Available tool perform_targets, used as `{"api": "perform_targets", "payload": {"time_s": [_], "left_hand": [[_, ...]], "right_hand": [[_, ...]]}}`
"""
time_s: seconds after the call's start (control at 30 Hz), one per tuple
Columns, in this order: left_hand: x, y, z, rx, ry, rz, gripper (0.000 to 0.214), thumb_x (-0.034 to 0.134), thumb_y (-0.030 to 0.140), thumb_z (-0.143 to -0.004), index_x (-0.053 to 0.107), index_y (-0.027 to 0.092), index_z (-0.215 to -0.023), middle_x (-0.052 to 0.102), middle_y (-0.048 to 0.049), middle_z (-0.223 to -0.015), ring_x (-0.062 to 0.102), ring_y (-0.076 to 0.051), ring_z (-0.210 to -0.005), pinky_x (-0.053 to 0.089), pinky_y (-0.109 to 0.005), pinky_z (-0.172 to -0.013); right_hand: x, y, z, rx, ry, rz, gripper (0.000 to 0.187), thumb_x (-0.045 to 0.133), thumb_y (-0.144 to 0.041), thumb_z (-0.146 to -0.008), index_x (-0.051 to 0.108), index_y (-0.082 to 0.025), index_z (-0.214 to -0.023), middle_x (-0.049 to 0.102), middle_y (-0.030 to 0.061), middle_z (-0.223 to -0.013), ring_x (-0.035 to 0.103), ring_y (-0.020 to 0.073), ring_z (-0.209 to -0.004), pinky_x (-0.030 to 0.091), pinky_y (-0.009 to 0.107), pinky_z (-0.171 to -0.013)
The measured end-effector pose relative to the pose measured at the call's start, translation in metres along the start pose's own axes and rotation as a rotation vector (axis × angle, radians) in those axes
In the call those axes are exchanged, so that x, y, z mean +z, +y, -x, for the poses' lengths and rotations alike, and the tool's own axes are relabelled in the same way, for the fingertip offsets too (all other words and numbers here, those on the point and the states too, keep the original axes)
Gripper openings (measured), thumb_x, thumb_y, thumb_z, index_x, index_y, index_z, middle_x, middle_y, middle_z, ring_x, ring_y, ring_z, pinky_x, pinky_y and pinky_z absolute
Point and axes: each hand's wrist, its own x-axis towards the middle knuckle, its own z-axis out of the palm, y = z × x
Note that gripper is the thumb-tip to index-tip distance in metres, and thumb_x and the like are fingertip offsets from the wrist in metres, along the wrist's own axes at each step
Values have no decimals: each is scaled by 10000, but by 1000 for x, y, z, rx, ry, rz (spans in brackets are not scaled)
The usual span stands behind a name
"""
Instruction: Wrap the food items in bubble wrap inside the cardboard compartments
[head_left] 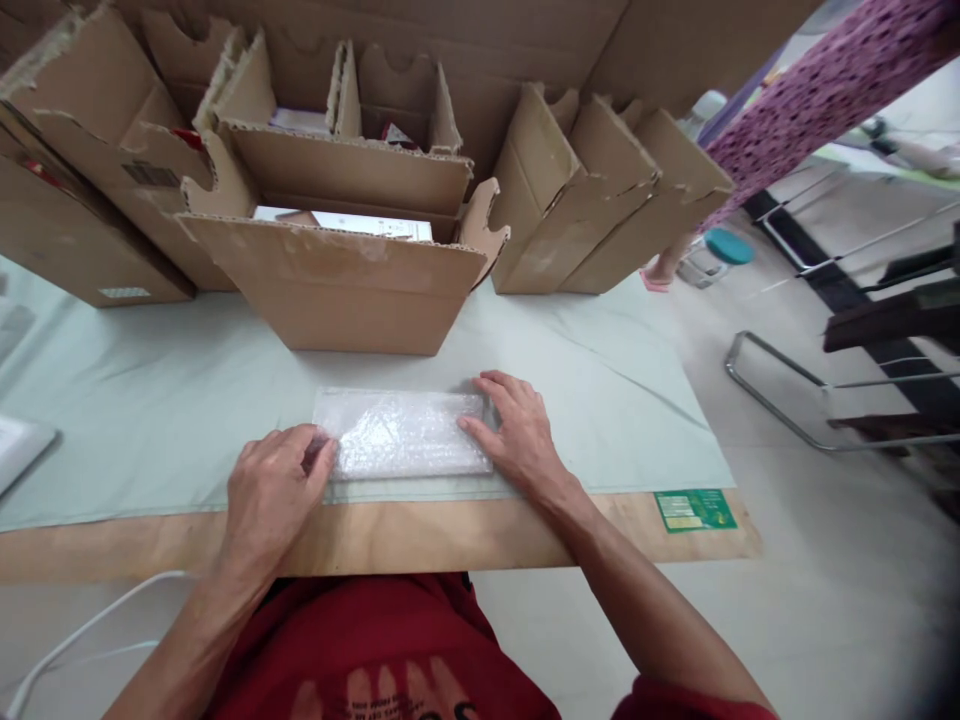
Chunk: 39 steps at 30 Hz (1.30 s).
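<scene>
From where I stand, the job in hand looks like keeping the wrap flat and square, and it calls for a light touch. I'd say the two ends want even, gentle tension: pull harder on one and the sheet may skew or slide on the cloth. The film looks slick and glossy, so fingertips close to the corners should steer it better than a palm laid on top. Pressing hard in the middle could pop bubbles or crease it, and smoothing from the centre outward seems the safer way.

The wrap lies flat between the two hands, long side running left to right, near the bare wooden edge and on the person's side of the box. The left hand is at its left end, thumb and forefinger drawn together and, as far as I can see, pinching the margin there; the other fingers curl under, partly hidden. The right hand is at the far end, fingers spread from the thumb, which rests over the wrap while the fingertips reach its upper right corner.
</scene>
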Motion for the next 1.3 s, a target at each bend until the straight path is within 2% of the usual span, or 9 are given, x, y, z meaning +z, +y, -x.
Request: {"api": "perform_targets", "payload": {"time_s": [0.2, 0.37, 0.57, 0.77, 0.9, 1.0, 1.1, 1.2, 1.3], "left_hand": [[-3, 7, -7, -106, -44, -84, 455, 505, 419, -934, 632, 145, -1275, 724, -108, -1040, 676, -258, -800, 500, -377, -752], [-9, 7, -10, -156, -220, -74, 511, 497, 385, -928, 578, 128, -1362, 744, -61, -877, 690, -275, -807, 496, -375, -758], [-17, 10, -27, 37, -30, -70, 424, 494, 296, -934, 618, 148, -1311, 719, -56, -805, 690, -278, -811, 500, -414, -829], [0, 25, -44, 234, 108, -121, 416, 543, 267, -961, 604, 109, -1341, 723, -140, -1020, 661, -326, -969, 512, -470, -880], [-1, 28, -10, 369, 149, 69, 375, 554, 189, -967, 579, 149, -1338, 667, -165, -1177, 623, -309, -1091, 519, -483, -946], [-21, 27, 33, 514, 3, 335, 376, 604, 124, -924, 585, 212, -1289, 665, -114, -1144, 597, -274, -1161, 510, -462, -1011], [-36, 25, 68, 571, -134, 405, 455, 692, 235, -881, 582, 193, -1320, 636, -146, -1257, 554, -312, -1266, 482, -507, -1086], [-29, 26, 84, 628, -146, 348, 510, 725, 269, -859, 594, 181, -1343, 653, -147, -1274, 578, -310, -1258, 474, -514, -1114], [-15, 28, 83, 602, -62, 358, 405, 597, 87, -895, 621, 176, -1290, 717, -112, -1163, 653, -247, -1148, 505, -456, -1084]], "right_hand": [[2, -3, -1, 11, -55, -83, 128, 658, -301, -873, 652, -195, -944, 658, 157, -1373, 585, 350, -1267, 447, 514, -1007], [-13, -20, 16, 142, -76, -374, 71, 621, -274, -875, 592, -218, -907, 700, 34, -901, 645, 193, -811, 494, 334, -768], [-25, -44, 59, 224, -233, -636, 637, 621, -226, -894, 432, -217, -1503, 612, -37, -792, 585, 137, -711, 485, 284, -721], [-1, -82, 104, 375, -458, -983, 819, 606, -217, -937, 214, -287, -1653, 637, -14, -861, 537, 114, -642, 469, 256, -600], [5, -89, 113, 500, -488, -1080, 722, 587, -271, -982, 286, -325, -1636, 636, -15, -851, 576, 108, -620, 519, 263, -596], [3, -84, 109, 509, -541, -1105, 490, 616, -350, -978, 574, -275, -1460, 597, -36, -754, 571, 89, -549, 506, 244, -555], [5, -80, 104, 570, -533, -1182, 450, 683, -448, -931, 656, -218, -1316, 573, -49, -732, 578, 76, -515, 480, 215, -506], [7, -83, 101, 634, -525, -1303, 499, 719, -509, -896, 635, -190, -1271, 605, -39, -782, 600, 71, -544, 498, 208, -535], [4, -83, 100, 629, -530, -1363, 540, 721, -559, -880, 615, -178, -1248, 639, -15, -811, 618, 93, -587, 507, 223, -547]]}}
